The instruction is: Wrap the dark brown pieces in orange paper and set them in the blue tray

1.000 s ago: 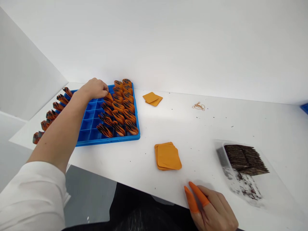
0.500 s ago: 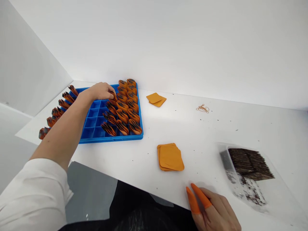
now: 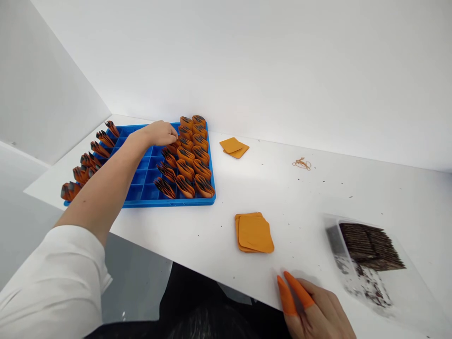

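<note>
My left hand reaches over the blue compartment tray. Its fingers are closed at the top of a folded orange bundle seated in a compartment; the fingertips are partly hidden. More folded orange bundles with dark edges stand in the columns to the right. My right hand rests near the table's front edge, orange finger cots on its thumb and forefinger. Those two tips are slightly apart with nothing between them. Ahead of them lies a stack of orange square sheets.
Two orange sheets lie near the back wall. Farther right is a small heap of rubber bands. A clear plastic box at the right contains dark brown strips and crumbs. Dark specks dot the white table.
The view has shifted slightly, so most things sit a little farther right. My left hand has lowered its bundle deeper among the others. My right hand stays about where it was.
</note>
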